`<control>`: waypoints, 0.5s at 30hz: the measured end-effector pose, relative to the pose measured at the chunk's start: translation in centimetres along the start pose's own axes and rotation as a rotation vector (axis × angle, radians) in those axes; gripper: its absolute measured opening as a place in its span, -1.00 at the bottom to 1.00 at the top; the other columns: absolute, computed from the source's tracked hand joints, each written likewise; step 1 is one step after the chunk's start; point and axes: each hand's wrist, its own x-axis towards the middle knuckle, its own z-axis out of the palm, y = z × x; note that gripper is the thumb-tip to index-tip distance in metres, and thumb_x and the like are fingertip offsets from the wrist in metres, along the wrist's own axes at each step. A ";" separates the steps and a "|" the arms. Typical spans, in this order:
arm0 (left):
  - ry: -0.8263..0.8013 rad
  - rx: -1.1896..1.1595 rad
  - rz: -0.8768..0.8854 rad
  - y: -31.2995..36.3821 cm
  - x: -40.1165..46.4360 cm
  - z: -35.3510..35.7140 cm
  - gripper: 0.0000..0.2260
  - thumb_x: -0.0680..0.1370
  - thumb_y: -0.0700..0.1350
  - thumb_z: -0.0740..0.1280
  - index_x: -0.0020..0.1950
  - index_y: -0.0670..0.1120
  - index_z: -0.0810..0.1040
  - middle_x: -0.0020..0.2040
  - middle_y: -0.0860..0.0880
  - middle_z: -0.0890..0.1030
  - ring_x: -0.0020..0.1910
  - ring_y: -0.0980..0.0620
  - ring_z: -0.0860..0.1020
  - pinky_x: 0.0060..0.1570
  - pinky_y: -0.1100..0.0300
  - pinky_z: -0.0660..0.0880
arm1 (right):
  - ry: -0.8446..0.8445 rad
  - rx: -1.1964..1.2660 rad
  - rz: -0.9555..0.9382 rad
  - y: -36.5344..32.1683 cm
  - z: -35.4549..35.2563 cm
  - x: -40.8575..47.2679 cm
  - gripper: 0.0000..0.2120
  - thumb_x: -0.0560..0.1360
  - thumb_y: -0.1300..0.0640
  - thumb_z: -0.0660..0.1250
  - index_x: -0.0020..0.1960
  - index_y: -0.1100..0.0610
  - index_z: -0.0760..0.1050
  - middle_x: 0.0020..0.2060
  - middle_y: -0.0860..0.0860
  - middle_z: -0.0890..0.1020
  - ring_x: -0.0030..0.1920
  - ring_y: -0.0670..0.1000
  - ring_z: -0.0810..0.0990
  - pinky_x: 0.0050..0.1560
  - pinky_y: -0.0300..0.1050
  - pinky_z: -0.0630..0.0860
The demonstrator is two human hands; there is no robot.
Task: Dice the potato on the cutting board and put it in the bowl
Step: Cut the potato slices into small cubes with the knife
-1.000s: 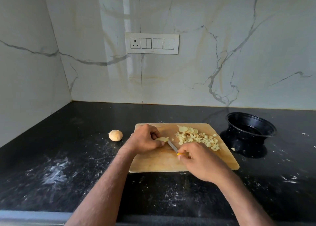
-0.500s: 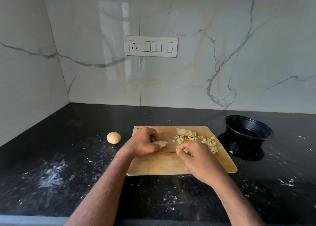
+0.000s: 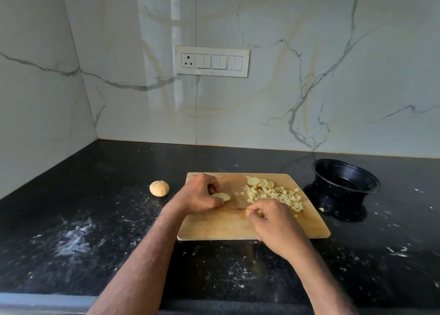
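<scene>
Change: since a second ago the blade, then laid bare between the hands, has dropped out of sight; only a yellow speck of the knife [image 3: 247,210] shows at the right hand's fingertips, and that hand has crept forward to the heap.
Counter [image 3: 95,219]: black stone, flecked white, under both forearms.
Board [image 3: 214,226]: wooden, beneath both hands.
Bowl [image 3: 345,183]: black, tilted, off the board, well right of the right hand.
Left hand [image 3: 197,195]: curled, pinching a potato piece [image 3: 221,196] down on the board.
Right hand [image 3: 273,224]: fingers curled round the knife handle, just right of the left hand.
Dice [image 3: 273,195]: pale heap touching the right hand's fingertips, on the board.
Slices [image 3: 259,182]: fanned just beyond the dice.
Whole potato [image 3: 159,188]: on the counter, left of the left hand, apart from the board.
</scene>
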 end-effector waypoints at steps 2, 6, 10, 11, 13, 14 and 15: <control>-0.006 0.000 -0.002 -0.1 0.0 -0.1 -0.87 0.36 -0.05 0.54 -0.20 -0.02 0.63 -0.25 0.03 0.62 -0.28 0.12 0.54 -0.29 0.24 0.51 | 0.064 -0.021 0.032 0.3 -0.2 0.1 -0.84 0.62 0.05 0.28 0.06 0.00 0.65 -0.10 -0.18 0.65 -0.49 -0.14 0.56 -0.45 -0.32 0.44; -0.010 -0.002 -0.010 -0.2 0.2 -0.1 -0.88 0.37 -0.05 0.54 -0.20 0.01 0.62 -0.26 0.05 0.61 -0.29 0.14 0.53 -0.34 0.31 0.48 | 0.069 0.043 -0.020 -0.3 0.3 0.1 -0.84 0.62 0.05 0.29 0.06 -0.02 0.65 0.00 -0.14 0.68 -0.38 -0.16 0.62 -0.37 -0.34 0.44; -0.011 -0.012 -0.012 -0.1 0.1 -0.1 -0.87 0.37 -0.06 0.55 -0.21 0.02 0.62 -0.27 0.06 0.60 -0.30 0.14 0.53 -0.34 0.36 0.46 | 0.073 -0.021 0.015 -0.3 0.9 -0.1 -0.86 0.61 0.01 0.30 0.06 -0.05 0.64 -0.01 -0.20 0.65 -0.39 -0.20 0.58 -0.37 -0.37 0.40; -0.015 -0.012 -0.010 -0.1 0.1 -0.1 -0.87 0.38 -0.06 0.55 -0.20 0.01 0.62 -0.26 0.05 0.61 -0.29 0.14 0.53 -0.34 0.35 0.46 | 0.118 -0.052 0.035 -0.2 0.8 -0.1 -0.84 0.60 0.00 0.31 0.11 -0.04 0.63 -0.05 -0.20 0.65 -0.42 -0.18 0.55 -0.41 -0.38 0.36; -0.019 -0.007 -0.003 -0.1 0.1 -0.1 -0.86 0.38 -0.05 0.56 -0.19 0.00 0.63 -0.24 0.04 0.61 -0.26 0.12 0.54 -0.31 0.33 0.48 | 0.217 -0.091 0.045 -0.2 0.6 -0.3 -0.74 0.56 -0.02 0.37 0.23 -0.04 0.60 -0.29 -0.22 0.56 -0.47 -0.21 0.46 -0.48 -0.38 0.28; -0.013 -0.002 0.000 -0.1 0.1 0.0 -0.85 0.38 -0.03 0.57 -0.19 0.00 0.63 -0.24 0.03 0.62 -0.25 0.11 0.54 -0.30 0.30 0.49 | 0.254 -0.102 0.038 -0.4 0.7 -0.3 -0.69 0.54 -0.02 0.40 0.26 -0.04 0.59 -0.40 -0.21 0.48 -0.50 -0.22 0.44 -0.51 -0.37 0.27; 0.000 0.004 -0.001 -0.1 0.1 0.1 -0.84 0.37 -0.01 0.58 -0.19 0.00 0.64 -0.24 0.03 0.62 -0.24 0.10 0.55 -0.27 0.27 0.51 | 0.278 -0.114 0.025 -0.6 0.8 -0.3 -0.67 0.53 -0.02 0.42 0.28 -0.04 0.58 -0.47 -0.19 0.41 -0.52 -0.22 0.42 -0.53 -0.37 0.25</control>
